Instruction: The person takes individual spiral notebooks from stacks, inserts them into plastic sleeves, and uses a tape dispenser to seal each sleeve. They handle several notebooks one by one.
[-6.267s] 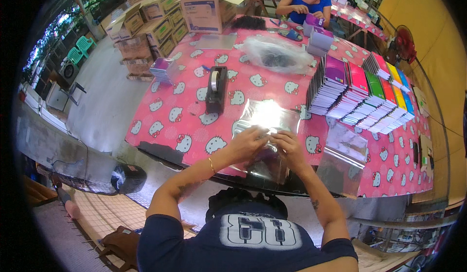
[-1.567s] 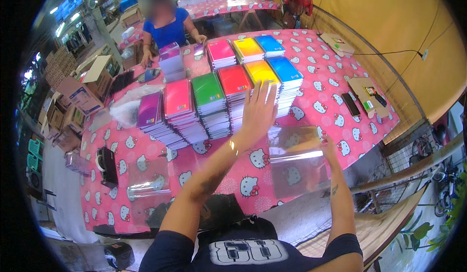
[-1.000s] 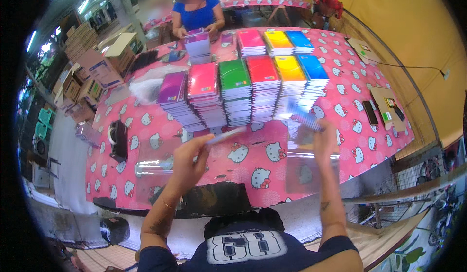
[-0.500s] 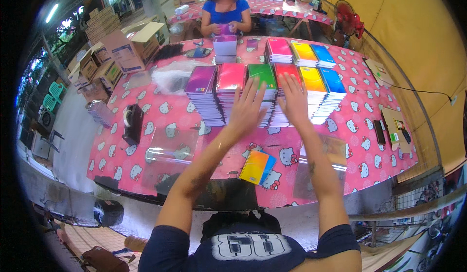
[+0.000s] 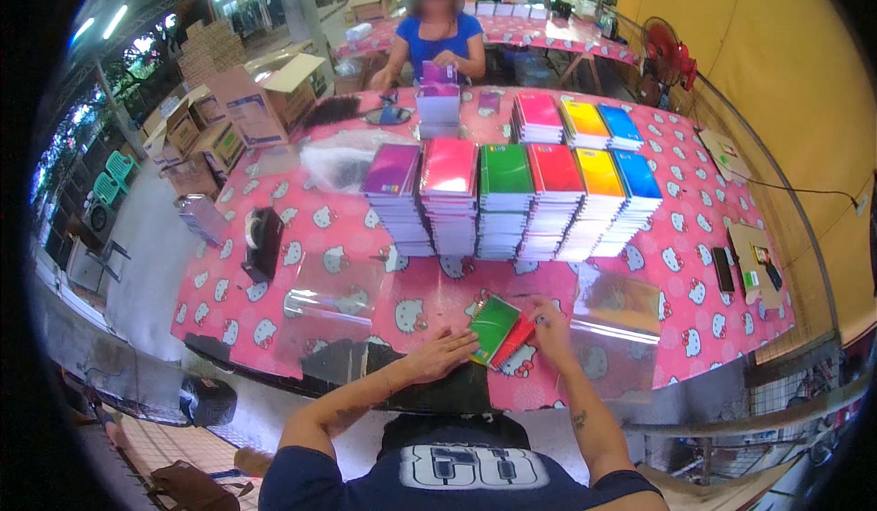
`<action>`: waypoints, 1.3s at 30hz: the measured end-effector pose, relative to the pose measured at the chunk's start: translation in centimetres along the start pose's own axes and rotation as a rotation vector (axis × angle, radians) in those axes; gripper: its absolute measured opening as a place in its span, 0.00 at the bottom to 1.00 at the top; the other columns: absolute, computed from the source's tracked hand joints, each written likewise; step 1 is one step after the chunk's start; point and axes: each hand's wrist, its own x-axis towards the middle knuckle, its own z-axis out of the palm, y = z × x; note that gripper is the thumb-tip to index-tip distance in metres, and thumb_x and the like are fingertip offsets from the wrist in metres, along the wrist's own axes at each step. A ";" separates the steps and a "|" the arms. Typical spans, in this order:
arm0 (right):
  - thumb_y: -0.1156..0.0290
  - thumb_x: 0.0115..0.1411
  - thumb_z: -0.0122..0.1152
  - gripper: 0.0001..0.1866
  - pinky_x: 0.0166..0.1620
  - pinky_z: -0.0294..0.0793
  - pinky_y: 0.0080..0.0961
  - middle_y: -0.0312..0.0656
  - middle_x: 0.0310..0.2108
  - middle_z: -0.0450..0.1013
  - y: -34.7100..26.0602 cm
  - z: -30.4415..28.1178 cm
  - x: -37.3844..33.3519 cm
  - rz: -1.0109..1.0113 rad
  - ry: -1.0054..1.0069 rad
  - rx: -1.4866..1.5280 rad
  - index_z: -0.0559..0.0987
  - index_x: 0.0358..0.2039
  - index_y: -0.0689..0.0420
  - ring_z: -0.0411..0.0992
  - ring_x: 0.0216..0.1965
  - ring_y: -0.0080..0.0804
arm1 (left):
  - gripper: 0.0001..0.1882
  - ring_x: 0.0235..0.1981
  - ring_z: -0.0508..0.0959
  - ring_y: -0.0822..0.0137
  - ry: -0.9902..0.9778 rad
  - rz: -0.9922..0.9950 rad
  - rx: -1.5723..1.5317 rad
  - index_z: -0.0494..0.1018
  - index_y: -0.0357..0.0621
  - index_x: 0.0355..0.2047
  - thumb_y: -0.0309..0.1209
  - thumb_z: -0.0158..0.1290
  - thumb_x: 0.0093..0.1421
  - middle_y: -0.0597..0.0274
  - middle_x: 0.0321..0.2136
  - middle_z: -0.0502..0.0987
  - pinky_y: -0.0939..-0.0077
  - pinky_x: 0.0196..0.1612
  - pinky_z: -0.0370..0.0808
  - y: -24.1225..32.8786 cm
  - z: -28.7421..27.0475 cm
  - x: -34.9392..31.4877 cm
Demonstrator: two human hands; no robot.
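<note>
From where I stand, the work comes down to a little handful of spiral notebooks on the near side of the tall row of notebook stacks (image 5: pixel 505 205). A green notebook (image 5: pixel 494 328) lies aslant on top, nearer the person than the row's green stack, with a red notebook (image 5: pixel 518 339) poking out from under it and a sliver of yellow showing at its lower corner.

The left hand (image 5: pixel 443 354) lies low, its grip loose and fingers stretched out, the tips up against the green notebook's left edge. The right hand (image 5: pixel 551 328) is bent at the red one's right side; whether its grip pinches that corner or only rests by it, I cannot tell.

I'd say the step in hand is gathering one of each colour and tidying them into a bundle. The next move, to my eye, calls for both palms to press inward and turn the red under the green so the edges meet, without the wire spirals snagging.

Two clear plastic sheets lie nearer the person than the row, the left sheet (image 5: pixel 333 303) off its left end and the right sheet (image 5: pixel 617 315) off its right. Beyond the row, a co-worker (image 5: pixel 438 36) sits across the bench (image 5: pixel 452 392), handling a purple notebook (image 5: pixel 440 73).
</note>
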 end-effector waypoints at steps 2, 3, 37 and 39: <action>0.86 0.50 0.50 0.21 0.63 0.64 0.45 0.53 0.57 0.71 -2.0 -0.5 4.0 0.054 0.202 -0.005 0.76 0.46 0.60 0.67 0.60 0.51 | 0.29 0.65 0.68 0.49 0.116 -0.044 0.004 0.67 0.40 0.62 0.25 0.54 0.58 0.45 0.60 0.71 0.50 0.67 0.61 0.2 -3.8 3.9; 0.85 0.51 0.50 0.23 0.67 0.59 0.47 0.53 0.60 0.68 -7.8 0.3 8.5 -0.013 0.244 -0.073 0.77 0.48 0.60 0.63 0.64 0.53 | 0.30 0.64 0.68 0.46 0.316 0.092 0.042 0.66 0.38 0.62 0.24 0.53 0.58 0.41 0.61 0.69 0.48 0.67 0.61 -3.3 -5.9 4.9; 0.62 0.60 0.66 0.11 0.40 0.71 0.42 0.47 0.37 0.73 -13.1 -3.8 1.3 -0.340 0.055 -0.539 0.81 0.38 0.55 0.72 0.38 0.44 | 0.09 0.23 0.81 0.50 0.637 -0.105 0.087 0.77 0.39 0.39 0.31 0.54 0.61 0.53 0.23 0.80 0.58 0.26 0.77 5.3 -21.9 20.3; 0.65 0.63 0.62 0.09 0.46 0.71 0.39 0.47 0.39 0.73 -10.8 2.0 -2.8 -0.174 0.098 -0.254 0.80 0.39 0.57 0.72 0.41 0.43 | 0.13 0.21 0.81 0.52 0.287 -0.337 0.148 0.77 0.40 0.31 0.37 0.54 0.63 0.50 0.21 0.78 0.58 0.25 0.78 5.8 -18.6 19.2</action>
